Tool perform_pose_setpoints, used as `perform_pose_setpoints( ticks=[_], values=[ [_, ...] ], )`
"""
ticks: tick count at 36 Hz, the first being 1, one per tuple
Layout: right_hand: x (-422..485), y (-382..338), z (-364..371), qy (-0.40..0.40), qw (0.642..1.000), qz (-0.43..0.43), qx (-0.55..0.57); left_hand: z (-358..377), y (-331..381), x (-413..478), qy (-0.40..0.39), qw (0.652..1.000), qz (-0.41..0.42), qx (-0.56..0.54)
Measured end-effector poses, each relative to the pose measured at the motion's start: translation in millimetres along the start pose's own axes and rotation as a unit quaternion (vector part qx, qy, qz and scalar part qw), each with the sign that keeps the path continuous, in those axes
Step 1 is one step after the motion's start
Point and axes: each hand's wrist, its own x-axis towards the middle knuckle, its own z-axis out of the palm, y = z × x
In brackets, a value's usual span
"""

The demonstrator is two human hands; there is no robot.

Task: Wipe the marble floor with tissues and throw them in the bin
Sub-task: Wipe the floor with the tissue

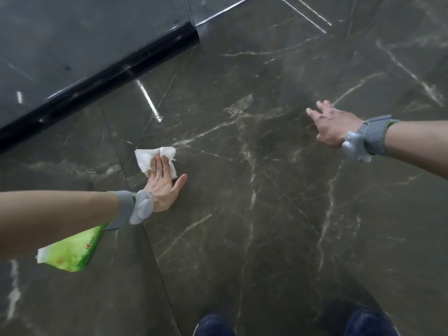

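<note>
tissue (150, 158) on floor (266, 214) under left hand (161, 184) | packet (72, 251) beneath left forearm | right hand (332, 124) far right

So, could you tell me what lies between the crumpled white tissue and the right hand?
Head view: only bare dark marble floor between crumpled white tissue and right hand.

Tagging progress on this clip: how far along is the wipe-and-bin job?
Done: a tissue lies out on the marble floor, green pack nearby. In hand: left hand presses it flat; right hand open, empty. Left: binning; no bin in view.
</note>
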Motion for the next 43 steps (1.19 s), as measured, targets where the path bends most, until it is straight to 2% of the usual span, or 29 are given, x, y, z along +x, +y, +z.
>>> perform_pose_setpoints(
  ticks=[5,11,18,22,25,29,33,35,38,41,43],
  values=[
    [9.9,-2.0,-4.4,0.018,0.999,0.002,0.033,-18.7,8.5,23.8,0.010,1.000,-0.014,-0.012],
    [18.2,-3.0,-1.7,0.058,0.995,-0.024,0.080,-45.3,52.0,67.7,0.069,0.994,-0.070,-0.047],
    [29.5,-8.4,5.8,0.096,0.985,-0.049,0.135,-59.8,77.6,110.5,0.072,0.995,-0.059,-0.048],
    [34.3,-9.5,9.1,0.117,0.979,-0.055,0.158,-58.1,81.6,126.2,0.056,0.998,0.027,-0.001],
    [34.9,-9.4,12.7,0.137,0.974,-0.067,0.166,-45.7,98.7,130.1,0.058,0.990,0.124,0.042],
    [35.0,-5.8,14.9,0.142,0.972,-0.080,0.167,-19.6,150.9,114.4,0.037,0.956,0.281,0.079],
    [34.7,-5.8,13.5,0.146,0.972,-0.082,0.163,10.7,202.4,78.3,0.004,0.916,0.396,0.071],
    [32.4,-4.5,13.3,0.145,0.973,-0.082,0.159,24.2,216.9,60.2,0.011,0.893,0.447,0.059],
    [27.6,-1.7,11.3,0.148,0.974,-0.081,0.153,25.3,219.8,52.2,0.040,0.883,0.466,0.037],
    [26.2,1.2,9.1,0.145,0.975,-0.086,0.148,4.7,219.8,60.6,0.034,0.877,0.479,0.025],
    [25.5,4.2,7.7,0.140,0.976,-0.086,0.143,-13.2,220.6,65.4,0.029,0.895,0.445,-0.020]
  ],
)
